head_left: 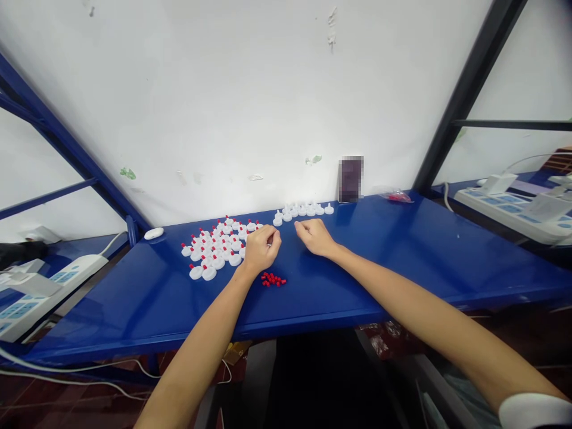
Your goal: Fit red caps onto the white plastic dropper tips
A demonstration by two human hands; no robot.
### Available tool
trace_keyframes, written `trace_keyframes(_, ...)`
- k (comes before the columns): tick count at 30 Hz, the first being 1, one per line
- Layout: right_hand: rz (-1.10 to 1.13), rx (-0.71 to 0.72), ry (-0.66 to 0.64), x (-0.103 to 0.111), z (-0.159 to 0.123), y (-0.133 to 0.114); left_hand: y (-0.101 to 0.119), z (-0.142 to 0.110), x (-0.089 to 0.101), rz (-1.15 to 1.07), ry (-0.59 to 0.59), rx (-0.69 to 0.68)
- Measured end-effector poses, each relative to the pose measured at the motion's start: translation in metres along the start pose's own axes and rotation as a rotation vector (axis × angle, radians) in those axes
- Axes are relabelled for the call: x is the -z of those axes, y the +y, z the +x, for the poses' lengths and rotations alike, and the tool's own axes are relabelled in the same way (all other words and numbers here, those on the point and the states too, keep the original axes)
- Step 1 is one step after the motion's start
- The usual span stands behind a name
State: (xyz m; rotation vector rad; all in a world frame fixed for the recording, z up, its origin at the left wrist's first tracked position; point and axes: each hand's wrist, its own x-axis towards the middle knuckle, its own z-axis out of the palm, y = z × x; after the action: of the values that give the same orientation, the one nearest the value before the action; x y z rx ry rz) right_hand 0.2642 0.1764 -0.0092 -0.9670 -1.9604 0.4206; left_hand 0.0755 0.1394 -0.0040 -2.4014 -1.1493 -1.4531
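Head view: red-tipped pieces [217, 261] are massed beside the closed left hand [260, 249]; fewer untipped pieces [310, 211] are left beyond the closed right hand [315, 237], contents hidden.

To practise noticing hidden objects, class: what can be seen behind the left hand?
White pieces with red tips show there, some partly covered by the left hand. Anything fully behind it cannot be seen.

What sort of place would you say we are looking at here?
Probably a small assembly workbench: a blue table holds rows of white nozzle caps, many red-tipped, beside a small pile of loose red tips.
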Motion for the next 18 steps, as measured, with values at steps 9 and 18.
trace_keyframes(9, -0.075, -0.001, -0.023, 0.005, 0.001, -0.01, 0.001, 0.0, 0.001, 0.013, -0.006, 0.001)
trace_keyframes(18, -0.093, 0.023, -0.044, 0.005, 0.0, -0.012, 0.001, 0.0, 0.0, 0.02, -0.014, 0.024)
